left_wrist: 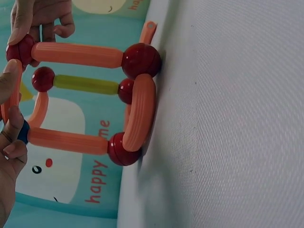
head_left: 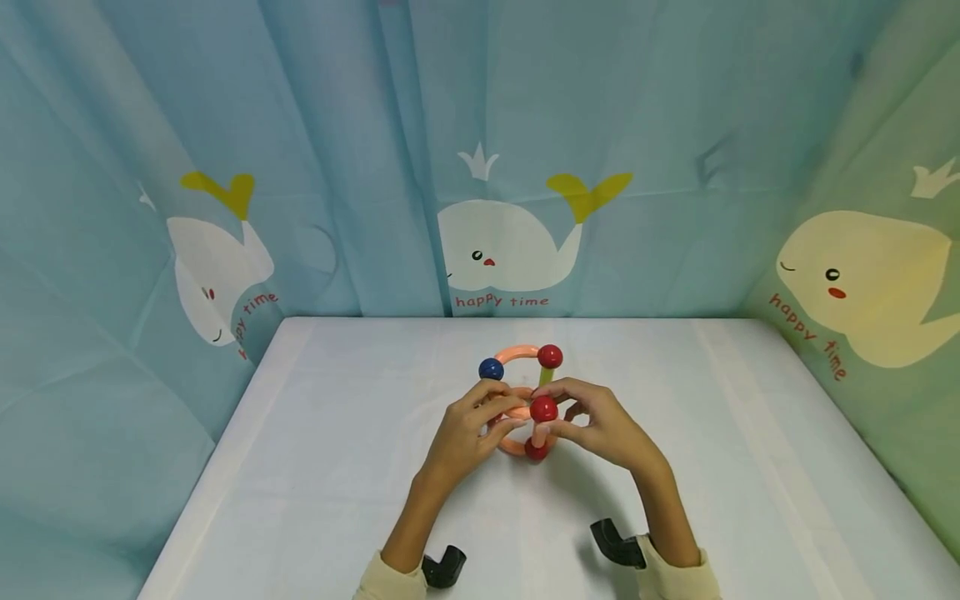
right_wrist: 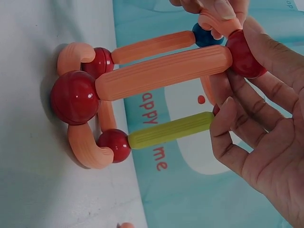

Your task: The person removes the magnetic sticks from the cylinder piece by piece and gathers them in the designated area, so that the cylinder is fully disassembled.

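Observation:
A frame of magnetic balls and rods stands on the white table, its red balls and curved orange rods at the bottom. Three upright rods show: two orange rods (right_wrist: 164,71) and a yellow-green rod (right_wrist: 171,130). My right hand (head_left: 600,421) pinches a red ball (head_left: 543,409) at an upper corner between thumb and fingers. Beside it my left hand (head_left: 465,433) holds a curved orange rod (right_wrist: 218,21) that meets this ball. A blue ball (head_left: 491,369) sits at another upper corner, by my left fingers. Another curved orange rod (head_left: 517,353) joins it to a red ball (head_left: 550,357).
Black curved pieces (head_left: 444,568) show at both wrists, by the cream sleeves (head_left: 390,579). Behind the white table (head_left: 322,467) hangs a blue curtain (head_left: 360,167) printed with whales.

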`<state>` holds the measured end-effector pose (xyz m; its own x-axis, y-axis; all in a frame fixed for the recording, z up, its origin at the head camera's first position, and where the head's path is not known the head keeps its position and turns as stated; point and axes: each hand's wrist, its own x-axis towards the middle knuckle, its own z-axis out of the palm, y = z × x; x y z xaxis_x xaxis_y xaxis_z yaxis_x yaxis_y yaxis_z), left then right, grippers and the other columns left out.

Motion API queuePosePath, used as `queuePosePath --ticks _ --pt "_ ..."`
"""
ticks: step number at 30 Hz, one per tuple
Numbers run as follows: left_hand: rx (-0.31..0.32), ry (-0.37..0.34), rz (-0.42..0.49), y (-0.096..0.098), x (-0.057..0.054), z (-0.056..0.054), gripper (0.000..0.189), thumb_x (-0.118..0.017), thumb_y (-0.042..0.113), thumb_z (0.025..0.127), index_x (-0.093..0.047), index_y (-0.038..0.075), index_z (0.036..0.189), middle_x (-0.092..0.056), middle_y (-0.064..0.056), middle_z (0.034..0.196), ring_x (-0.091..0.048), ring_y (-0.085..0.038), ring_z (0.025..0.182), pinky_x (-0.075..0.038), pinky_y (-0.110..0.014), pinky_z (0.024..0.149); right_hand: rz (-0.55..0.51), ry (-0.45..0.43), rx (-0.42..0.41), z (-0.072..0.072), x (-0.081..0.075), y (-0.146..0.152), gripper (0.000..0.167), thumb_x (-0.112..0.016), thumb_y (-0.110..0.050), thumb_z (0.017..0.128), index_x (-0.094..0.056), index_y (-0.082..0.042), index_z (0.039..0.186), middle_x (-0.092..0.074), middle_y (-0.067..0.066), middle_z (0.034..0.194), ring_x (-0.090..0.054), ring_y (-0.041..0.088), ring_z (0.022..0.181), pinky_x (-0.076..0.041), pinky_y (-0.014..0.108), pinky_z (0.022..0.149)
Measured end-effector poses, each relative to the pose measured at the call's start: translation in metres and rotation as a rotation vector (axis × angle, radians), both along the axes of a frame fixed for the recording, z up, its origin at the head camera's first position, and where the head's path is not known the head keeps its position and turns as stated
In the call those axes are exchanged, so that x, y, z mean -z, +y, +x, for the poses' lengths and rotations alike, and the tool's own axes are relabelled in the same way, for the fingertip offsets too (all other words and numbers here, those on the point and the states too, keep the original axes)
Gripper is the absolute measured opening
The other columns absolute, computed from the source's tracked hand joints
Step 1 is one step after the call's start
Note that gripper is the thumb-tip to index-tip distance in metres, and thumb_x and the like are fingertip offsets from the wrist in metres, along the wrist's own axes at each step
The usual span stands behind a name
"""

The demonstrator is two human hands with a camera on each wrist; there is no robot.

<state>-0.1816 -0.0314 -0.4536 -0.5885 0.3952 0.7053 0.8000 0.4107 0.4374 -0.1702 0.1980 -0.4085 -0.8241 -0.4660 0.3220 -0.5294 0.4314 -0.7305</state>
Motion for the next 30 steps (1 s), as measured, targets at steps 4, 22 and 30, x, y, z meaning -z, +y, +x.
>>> queuePosePath --ticks 4,22,30 --pt "-0.006 0.028 -0.021 -0.0007 -0.0012 0.0003 0.024 -0.073 0.023 0.087 -0.074 0.009 0.107 -0.06 -0.003 0.109 -0.06 -0.011 0.088 -0.051 -0.012 0.077 0.017 -0.002 0.011 0.0004 -0.0016 -0.0005 0.035 -0.078 -0.014 0.083 -0.066 -0.009 0.115 -0.071 0.001 0.105 -0.061 0.012 0.095 -0.055 0.028 0.074" --pt "-0.047 0.105 -0.17 -0.0063 0.0021 -0.0029 0.02 -0.078 0.017 0.084 -0.075 0.009 0.102 -0.065 -0.002 0.107 -0.063 -0.008 0.09 -0.053 -0.015 0.081 0.015 -0.029 0.029 0.0028 -0.0016 0.003 0.038 -0.079 -0.015 0.082 -0.066 -0.009 0.117 -0.07 0.001 0.107 -0.062 0.013 0.095 -0.056 0.027 0.076" --pt "-0.074 0.132 -0.201 -0.0061 0.0037 -0.0022 0.021 -0.078 0.021 0.084 -0.075 0.009 0.1 -0.067 0.001 0.104 -0.064 -0.008 0.088 -0.053 -0.016 0.08 0.026 -0.02 0.023 0.0026 -0.0001 0.0027 0.038 -0.079 -0.016 0.082 -0.065 -0.01 0.117 -0.07 0.001 0.107 -0.062 0.013 0.095 -0.056 0.028 0.076"
